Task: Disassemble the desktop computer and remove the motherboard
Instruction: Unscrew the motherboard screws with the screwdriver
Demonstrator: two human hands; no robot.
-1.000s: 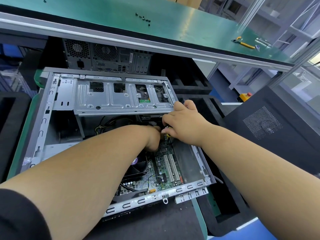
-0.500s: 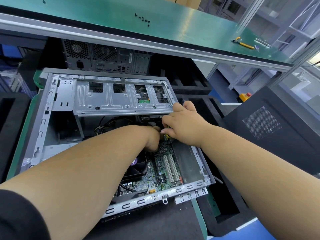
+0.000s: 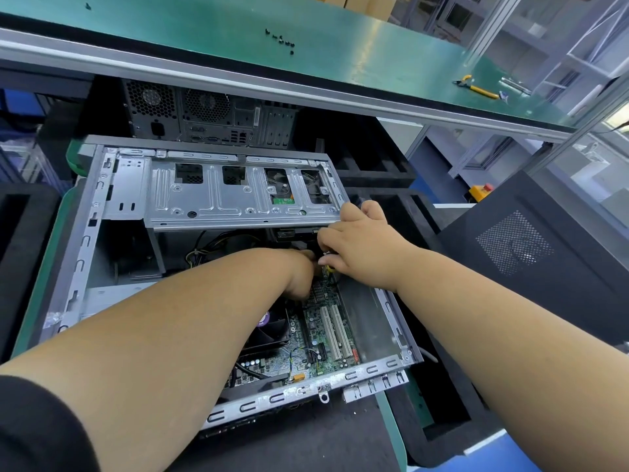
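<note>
The open desktop case point(image 3: 83, 241) lies on its side in front of me. Its green motherboard point(image 3: 327, 335) shows at the bottom, with white slots and a black cooler fan point(image 3: 272, 330). A silver drive cage point(image 3: 238, 202) spans the top of the case. My right hand point(image 3: 362, 248) reaches in just under the cage's right end, its curled fingers pinching a small plug with yellow and black wires point(image 3: 328, 268). Beside it my left hand point(image 3: 301, 272) dips down toward the board. Its fingers are hidden behind the wrist.
A second computer point(image 3: 204, 114) stands behind the case under the green bench point(image 3: 340, 52). Several loose screws point(image 3: 281, 39) and yellow-handled pliers point(image 3: 476, 88) lie on the bench. A black side panel point(image 3: 544, 260) leans at the right. Black foam trays surround the case.
Both hands stay at the same spot under the drive cage. My right hand has shifted only slightly.
</note>
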